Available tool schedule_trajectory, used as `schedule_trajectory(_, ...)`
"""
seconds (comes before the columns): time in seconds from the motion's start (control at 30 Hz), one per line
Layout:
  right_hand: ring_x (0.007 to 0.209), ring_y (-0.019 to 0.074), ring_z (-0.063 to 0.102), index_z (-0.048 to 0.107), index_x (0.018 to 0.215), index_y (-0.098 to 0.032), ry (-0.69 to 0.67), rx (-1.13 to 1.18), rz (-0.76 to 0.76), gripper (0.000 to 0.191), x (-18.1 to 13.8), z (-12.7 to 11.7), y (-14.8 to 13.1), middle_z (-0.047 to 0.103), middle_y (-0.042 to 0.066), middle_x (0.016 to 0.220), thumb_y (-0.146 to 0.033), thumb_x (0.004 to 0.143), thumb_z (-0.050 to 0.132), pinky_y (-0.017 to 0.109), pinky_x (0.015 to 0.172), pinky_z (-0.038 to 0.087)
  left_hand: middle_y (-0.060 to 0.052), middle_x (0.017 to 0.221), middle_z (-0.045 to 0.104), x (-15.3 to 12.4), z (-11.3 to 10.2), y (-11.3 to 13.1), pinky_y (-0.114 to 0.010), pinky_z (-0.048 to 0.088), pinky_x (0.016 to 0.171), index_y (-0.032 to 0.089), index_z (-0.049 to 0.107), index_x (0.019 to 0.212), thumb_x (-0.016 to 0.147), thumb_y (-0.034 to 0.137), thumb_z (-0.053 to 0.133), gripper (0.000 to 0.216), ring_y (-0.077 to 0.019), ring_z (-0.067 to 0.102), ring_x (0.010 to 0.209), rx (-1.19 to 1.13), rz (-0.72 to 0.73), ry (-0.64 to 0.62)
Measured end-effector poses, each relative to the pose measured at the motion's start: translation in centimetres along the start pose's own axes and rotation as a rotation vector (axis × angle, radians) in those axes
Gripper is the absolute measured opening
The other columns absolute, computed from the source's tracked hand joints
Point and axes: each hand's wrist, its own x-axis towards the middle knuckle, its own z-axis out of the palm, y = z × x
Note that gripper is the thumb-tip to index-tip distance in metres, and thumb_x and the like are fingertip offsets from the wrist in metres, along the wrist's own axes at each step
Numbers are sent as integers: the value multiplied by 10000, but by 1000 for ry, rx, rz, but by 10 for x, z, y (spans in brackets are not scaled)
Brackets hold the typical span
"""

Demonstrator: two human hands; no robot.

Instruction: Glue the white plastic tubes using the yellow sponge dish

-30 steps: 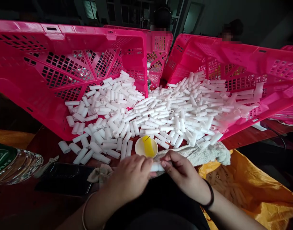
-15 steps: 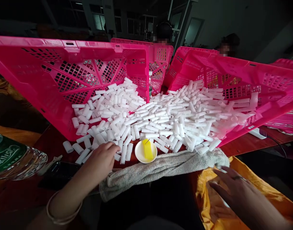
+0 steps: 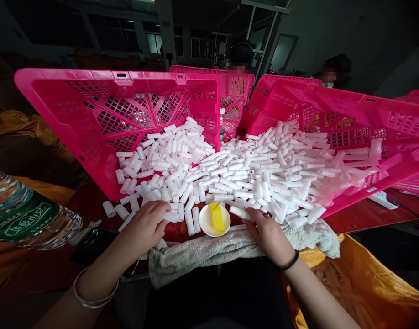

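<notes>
Short white tubes [image 3: 226, 171] lie in a big loose pile across the table and into two tipped pink crates. My left hand [image 3: 149, 224] is closed at the near left edge of the pile, with a white tube [image 3: 170, 216] between thumb and fingers. On the other side of a small white dish [image 3: 203, 225], my right hand [image 3: 269, 235] pinches another white tube [image 3: 239, 212] by its right end. A yellow block [image 3: 217, 218] with a thin dark pin on top rests in the dish. A grey towel [image 3: 202, 251] lies along the table edge beneath both hands.
The left pink crate [image 3: 75, 132] and right pink crate [image 3: 349, 98] lie tipped toward me. A large water bottle [image 3: 31, 212] and dark phone [image 3: 96, 244] are at left. An orange sack [image 3: 374, 283] hangs open at lower right. Two people sit beyond the crates.
My right hand has come from over the orange sack to the pile's near edge and taken hold of a tube. My left hand stays near the pile, its tube now showing. The view has shifted slightly.
</notes>
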Motion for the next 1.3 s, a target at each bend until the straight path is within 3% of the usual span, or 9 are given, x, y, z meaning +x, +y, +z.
schedule_trajectory(0.13,1065,223,625,489,1347,-193,-48,344,-264,386,12,2,-4,633,134,1183,-237,972,407,369,895,547,-79,1141,620,-3,9,16,-357,491,911,210,508,1158,898,201,383,288,-222,589,1062,-201,14,-5)
schedule_trajectory(0.3,994,240,634,574,1279,-199,30,341,-367,356,38,25,-2,647,141,1084,-198,951,435,404,844,565,-79,1102,594,14,42,49,-392,477,936,212,495,1072,882,261,512,198,-236,562,1070,-261,93,12)
schedule_trajectory(0.43,950,239,619,681,1086,-223,-12,421,-379,269,39,29,3,636,113,1015,-198,929,464,405,806,555,-136,1187,565,28,67,62,-495,450,951,190,458,1131,618,456,814,679,-337,523,1130,-201,92,71)
schedule_trajectory(0.53,948,231,605,678,1024,-228,-82,543,-325,203,35,27,4,613,93,988,-244,915,507,401,821,540,-140,1161,585,35,76,63,-520,449,923,180,468,1129,531,497,849,777,-359,539,1097,-160,56,73)
schedule_trajectory(0.7,683,166,618,586,1173,-198,-194,674,-130,280,31,27,2,624,61,854,-313,949,465,321,644,566,-118,1123,605,39,76,58,-478,443,913,182,486,1133,526,503,843,774,-334,558,1070,-172,87,80)
schedule_trajectory(0.87,967,219,590,649,1013,-205,-97,567,-305,161,26,24,-1,571,104,1000,-225,904,533,385,841,527,-95,1039,624,44,70,54,-459,427,879,174,531,1057,517,525,835,712,-321,568,1017,-183,101,34)
schedule_trajectory(1.03,864,202,617,580,1093,-211,-107,639,-140,191,17,21,-9,599,81,918,-277,940,486,352,748,554,-96,1070,625,46,68,52,-455,400,895,175,513,1086,529,500,839,722,-316,557,1041,-197,126,-13)
schedule_trajectory(1.2,960,222,578,619,1009,-210,-21,479,-296,155,8,24,-13,534,98,1000,-205,916,494,372,797,542,-99,1114,620,45,67,51,-455,379,925,196,504,1091,541,500,835,710,-318,554,1079,-206,133,-26)
schedule_trajectory(1.3,812,190,611,542,1104,-223,-100,656,-141,184,6,25,-13,566,74,936,-279,938,487,331,685,563,-98,1111,620,46,65,52,-451,381,922,191,508,1088,543,486,838,702,-318,555,1081,-208,120,-29)
